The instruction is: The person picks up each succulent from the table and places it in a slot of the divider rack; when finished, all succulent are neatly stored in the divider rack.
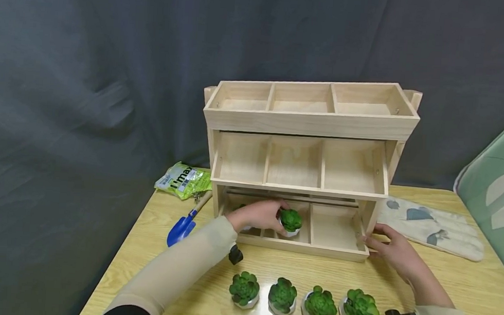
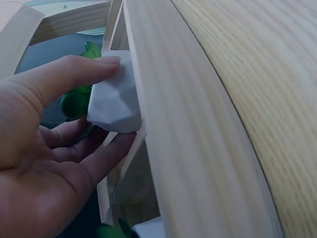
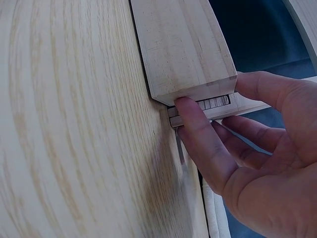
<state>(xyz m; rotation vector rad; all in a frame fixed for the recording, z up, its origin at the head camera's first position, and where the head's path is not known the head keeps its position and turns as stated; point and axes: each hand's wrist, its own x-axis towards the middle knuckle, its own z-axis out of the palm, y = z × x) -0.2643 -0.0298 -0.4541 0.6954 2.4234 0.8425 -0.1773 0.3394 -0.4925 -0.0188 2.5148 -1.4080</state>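
Observation:
My left hand [image 1: 262, 214] pinches a small potted succulent [image 1: 291, 220] by its white faceted pot [image 2: 115, 99], at the middle compartment of the bottom tier of a wooden three-tier shelf [image 1: 311, 125]. Thumb and fingers lie on opposite sides of the pot in the left wrist view. Another potted succulent [image 2: 148, 229] sits in the neighbouring left compartment, mostly hidden behind my left hand in the head view. With my right hand [image 1: 399, 251] I hold the right end of the bottom tier [image 3: 185, 47], thumb and fingers around its corner.
Several potted succulents [image 1: 283, 296] stand in a row along the table's front. Left of the shelf lie a blue trowel [image 1: 182, 229] and a green-and-white bag [image 1: 183, 179]. A patterned cloth item [image 1: 433, 228] lies at the right. The upper tiers have three compartments each.

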